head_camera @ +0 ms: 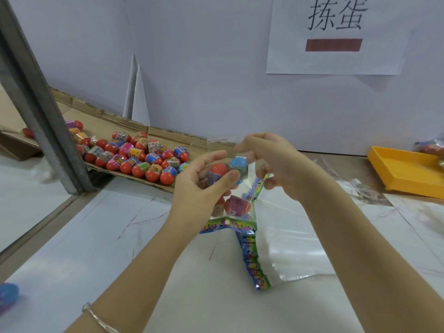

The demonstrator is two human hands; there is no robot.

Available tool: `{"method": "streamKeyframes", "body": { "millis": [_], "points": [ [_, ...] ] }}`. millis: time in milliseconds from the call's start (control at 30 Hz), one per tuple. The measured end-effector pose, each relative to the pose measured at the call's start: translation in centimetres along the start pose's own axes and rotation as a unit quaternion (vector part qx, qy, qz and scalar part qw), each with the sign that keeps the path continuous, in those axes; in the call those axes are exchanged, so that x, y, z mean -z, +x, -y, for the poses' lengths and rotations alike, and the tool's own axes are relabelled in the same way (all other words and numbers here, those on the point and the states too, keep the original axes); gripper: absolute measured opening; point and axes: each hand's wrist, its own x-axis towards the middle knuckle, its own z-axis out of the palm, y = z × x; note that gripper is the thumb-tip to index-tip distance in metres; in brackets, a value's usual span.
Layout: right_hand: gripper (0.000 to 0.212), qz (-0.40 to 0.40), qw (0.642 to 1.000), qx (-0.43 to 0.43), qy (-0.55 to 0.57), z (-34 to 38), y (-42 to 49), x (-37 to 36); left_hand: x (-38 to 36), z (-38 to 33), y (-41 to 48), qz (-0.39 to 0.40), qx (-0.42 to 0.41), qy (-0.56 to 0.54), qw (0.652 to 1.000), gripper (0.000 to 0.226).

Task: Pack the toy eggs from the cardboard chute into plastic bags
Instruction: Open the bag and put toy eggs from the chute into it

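Note:
Several toy eggs (pixel 134 156), mostly red-capped with bright wrappers, lie on the sloping cardboard chute (pixel 168 138) at the left. My left hand (pixel 201 186) grips a red-capped egg (pixel 217 171) and a blue-capped egg (pixel 239 165) at the mouth of a clear plastic bag (pixel 240 188). My right hand (pixel 269 162) pinches the bag's top edge and holds it up. Two eggs (pixel 236 205) sit in the bag's bottom, above its colourful header strip (pixel 228 225).
A stack of empty bags with colourful headers (pixel 254 263) lies flat on the white table (pixel 120 236). A yellow tray (pixel 408 169) stands at the right. A grey metal post (pixel 40 109) leans at the left. A blue object (pixel 8 294) lies at the left edge.

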Motion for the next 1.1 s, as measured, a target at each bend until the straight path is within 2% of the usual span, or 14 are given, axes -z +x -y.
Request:
{"method": "streamKeyframes", "body": {
  "millis": [67, 167, 333, 533, 633, 700, 800, 900, 967, 1067, 1100],
  "points": [
    [0.03, 0.033, 0.999, -0.004, -0.039, -0.14, -0.05, 0.13, 0.04, -0.14, -0.06, 0.0, -0.009, 0.009, 1.0, 0.039],
    [0.017, 0.064, 0.998, -0.003, 0.004, -0.2, -0.15, 0.31, 0.12, -0.27, -0.13, -0.002, -0.014, 0.015, 1.0, 0.04],
    [0.025, 0.086, 0.995, 0.007, 0.051, -0.24, -0.12, 0.52, 0.13, -0.03, -0.05, 0.005, 0.017, 0.009, 1.0, 0.045],
    [0.028, 0.058, 0.998, 0.022, 0.005, -0.25, -0.02, 0.51, 0.1, 0.22, 0.16, 0.013, 0.048, 0.007, 0.999, 0.033],
    [0.017, 0.03, 0.998, 0.039, -0.046, -0.31, 0.18, 0.53, 0.19, 0.14, 0.23, 0.0, 0.035, 0.005, 0.999, 0.029],
    [0.019, 0.043, 0.997, 0.038, -0.053, -0.38, 0.21, 0.46, 0.29, 0.21, 0.25, -0.001, 0.028, 0.012, 1.0, 0.026],
    [0.02, 0.061, 0.997, 0.056, 0.001, -0.37, 0.16, 0.0, 0.22, 0.17, 0.29, 0.004, 0.028, 0.009, 1.0, 0.012],
    [0.029, 0.089, 0.99, 0.086, 0.062, -0.08, -0.01, 0.05, 0.37, 0.43, 0.47, -0.024, 0.033, -0.014, 0.999, 0.029],
    [0.039, 0.122, 0.988, 0.093, 0.032, -0.01, -0.2, 0.41, 0.49, 0.48, 0.65, -0.032, 0.04, -0.039, 0.998, 0.031],
    [0.046, 0.143, 0.985, 0.094, -0.026, -0.19, -0.38, 0.81, 0.37, 0.31, 0.73, -0.038, 0.062, -0.079, 0.994, 0.012],
    [0.045, 0.143, 0.985, 0.096, -0.033, -0.22, -0.41, 0.87, 0.34, 0.36, 0.7, -0.035, 0.064, -0.085, 0.994, 0.022]
  ]
}}
